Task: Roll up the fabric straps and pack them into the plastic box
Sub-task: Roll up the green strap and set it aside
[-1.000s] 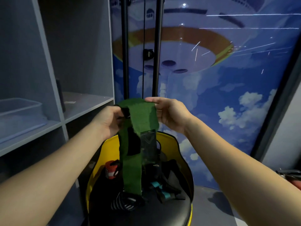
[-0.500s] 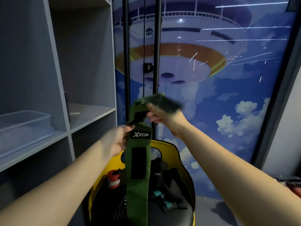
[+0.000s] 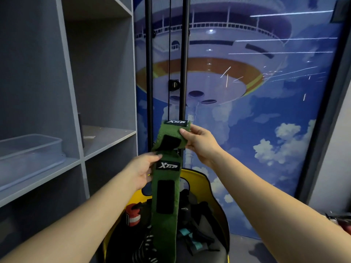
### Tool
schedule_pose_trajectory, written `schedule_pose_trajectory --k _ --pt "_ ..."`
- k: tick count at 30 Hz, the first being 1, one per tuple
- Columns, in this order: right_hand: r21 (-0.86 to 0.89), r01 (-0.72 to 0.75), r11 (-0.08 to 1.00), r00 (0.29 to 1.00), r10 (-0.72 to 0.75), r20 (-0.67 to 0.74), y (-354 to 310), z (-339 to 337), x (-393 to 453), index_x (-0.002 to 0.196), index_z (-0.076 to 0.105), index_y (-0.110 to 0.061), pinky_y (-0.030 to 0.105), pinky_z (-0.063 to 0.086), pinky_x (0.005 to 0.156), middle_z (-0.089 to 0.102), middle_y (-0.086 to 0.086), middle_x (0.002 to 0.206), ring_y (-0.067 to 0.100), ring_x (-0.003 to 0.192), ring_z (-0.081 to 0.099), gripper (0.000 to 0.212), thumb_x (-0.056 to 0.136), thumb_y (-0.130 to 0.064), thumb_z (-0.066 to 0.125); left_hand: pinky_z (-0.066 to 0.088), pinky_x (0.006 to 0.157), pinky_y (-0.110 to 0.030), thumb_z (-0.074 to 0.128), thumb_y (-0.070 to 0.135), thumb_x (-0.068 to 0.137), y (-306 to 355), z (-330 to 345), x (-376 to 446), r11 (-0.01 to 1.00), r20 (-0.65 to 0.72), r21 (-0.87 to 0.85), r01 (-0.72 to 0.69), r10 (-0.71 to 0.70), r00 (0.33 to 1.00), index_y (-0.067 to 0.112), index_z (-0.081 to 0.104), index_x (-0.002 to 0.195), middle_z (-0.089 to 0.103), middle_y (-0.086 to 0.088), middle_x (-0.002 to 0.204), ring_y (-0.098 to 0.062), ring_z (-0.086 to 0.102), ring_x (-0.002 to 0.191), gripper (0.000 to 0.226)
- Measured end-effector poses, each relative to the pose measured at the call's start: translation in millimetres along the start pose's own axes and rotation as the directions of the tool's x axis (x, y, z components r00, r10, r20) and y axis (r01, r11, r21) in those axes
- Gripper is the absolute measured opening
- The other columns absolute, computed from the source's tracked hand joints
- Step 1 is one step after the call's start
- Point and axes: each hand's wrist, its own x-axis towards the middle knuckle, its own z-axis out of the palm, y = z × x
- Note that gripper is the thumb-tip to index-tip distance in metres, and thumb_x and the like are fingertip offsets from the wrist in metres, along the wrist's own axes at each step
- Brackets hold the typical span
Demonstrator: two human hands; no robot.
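From the head view, both hands are working a green strap (image 3: 167, 179) out in the open air, above the yellow-rimmed chair (image 3: 212, 188) that serves as our landmark. The right hand (image 3: 201, 143) is pinching the strap's top end, thumb pressed on the front face and fingers curled behind, holding it highest above the chair, where the fabric is doubling over into a short fold with a white logo patch at the crest. The left hand (image 3: 141, 170) is sitting just below that fold, thumb and fingers closed on the strap's left edge beside a second logo patch. The long tail is hanging straight down, crossing in front of the chair's seat, where a heap of other straps (image 3: 191, 224) is waiting, dark and tangled; how many are in there is hard to say in this dim light. So the step in hand looks like the start of a roll: the first turn is being formed at the top. Next, I'd judge, the right hand needs to be turning that fold tightly downward while the left is feeding and tensioning the tail, keeping edges aligned. The plastic box (image 3: 30, 152) is standing on a grey shelf (image 3: 108, 137) well to the left of the chair, apparently empty.
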Motion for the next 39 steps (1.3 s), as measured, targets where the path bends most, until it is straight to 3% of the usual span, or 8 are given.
schedule_pose_trajectory --k 5,12,19,24,27,31,35,39 --pt "0.031 -0.003 1.0 1.0 0.003 0.005 4 -1 3 0.12 0.068 -0.012 0.034 0.059 0.082 0.074 0.01 0.106 0.022 0.089 0.07 0.024 0.099 -0.006 0.06 0.05 0.063 -0.031 0.061 0.008 0.096 -1 1 4 1.0 -0.013 -0.004 -0.003 0.003 1.0 0.017 0.069 0.109 0.073 -0.006 0.092 -0.019 0.066 0.08 0.017" --pt "0.046 -0.018 0.999 0.995 0.022 -0.096 2 4 5 0.111 0.072 -0.009 0.029 0.057 0.063 0.075 0.009 0.096 0.02 0.08 0.07 0.025 0.097 -0.03 0.066 0.048 0.063 -0.032 0.058 0.008 0.097 -2 6 7 0.999 0.008 0.001 0.037 -0.037 0.999 0.016 0.066 0.111 0.07 -0.006 0.098 -0.021 0.064 0.083 0.018" --pt "0.035 0.017 0.999 0.98 -0.01 -0.199 -3 1 12 0.111 0.074 -0.01 0.031 0.06 0.065 0.077 0.012 0.102 0.023 0.088 0.074 0.019 0.096 -0.02 0.068 0.054 0.053 -0.03 0.061 0.003 0.095 -3 3 11 0.999 0.0 0.05 0.013 -0.013 1.0 0.007 0.065 0.121 0.073 -0.014 0.103 -0.023 0.068 0.081 0.027" --pt "0.141 0.169 0.975 0.938 -0.115 -0.326 -15 -13 23 0.122 0.07 -0.009 0.03 0.059 0.082 0.075 0.007 0.113 0.02 0.099 0.073 0.024 0.098 -0.01 0.063 0.057 0.074 -0.033 0.061 0.0 0.095 -4 -7 10 0.983 0.036 0.155 -0.095 0.09 0.995 0.011 0.071 0.108 0.077 -0.011 0.097 -0.021 0.072 0.081 0.02" --pt "0.165 0.234 0.958 0.915 -0.159 -0.372 -24 -14 24 0.123 0.069 -0.009 0.026 0.059 0.078 0.075 0.005 0.111 0.017 0.096 0.073 0.025 0.099 -0.009 0.062 0.055 0.079 -0.033 0.059 -0.001 0.095 2 -13 9 0.974 0.073 0.177 -0.142 0.131 0.989 0.01 0.071 0.111 0.076 -0.012 0.099 -0.021 0.071 0.083 0.022" --pt "0.199 0.309 0.93 0.882 -0.202 -0.426 -36 -13 30 0.116 0.069 -0.013 0.023 0.057 0.074 0.074 0.002 0.105 0.015 0.093 0.072 0.019 0.099 -0.007 0.061 0.055 0.081 -0.037 0.058 0.001 0.095 15 -24 11 0.977 0.058 0.125 -0.174 0.168 0.984 0.009 0.069 0.116 0.076 -0.013 0.099 -0.023 0.071 0.083 0.025" --pt "0.21 0.318 0.924 0.863 -0.191 -0.469 -38 -11 35 0.114 0.07 -0.013 0.03 0.059 0.086 0.074 0.005 0.109 0.021 0.103 0.071 0.018 0.099 -0.006 0.061 0.057 0.066 -0.03 0.051 0.002 0.097 29 -29 8 0.982 0.134 0.037 -0.186 0.18 0.975 0.007 0.069 0.114 0.076 -0.01 0.09 -0.019 0.073 0.076 0.025" --pt "0.195 0.324 0.926 0.824 -0.175 -0.539 -41 -17 34 0.109 0.071 -0.011 0.019 0.057 0.068 0.074 -0.001 0.095 0.007 0.079 0.072 0.015 0.1 -0.006 0.06 0.055 0.072 -0.036 0.046 0.001 0.097 31 -41 7 0.982 0.121 -0.065 -0.179 0.185 0.975 0.008 0.069 0.103 0.073 -0.01 0.082 -0.024 0.068 0.08 0.024"
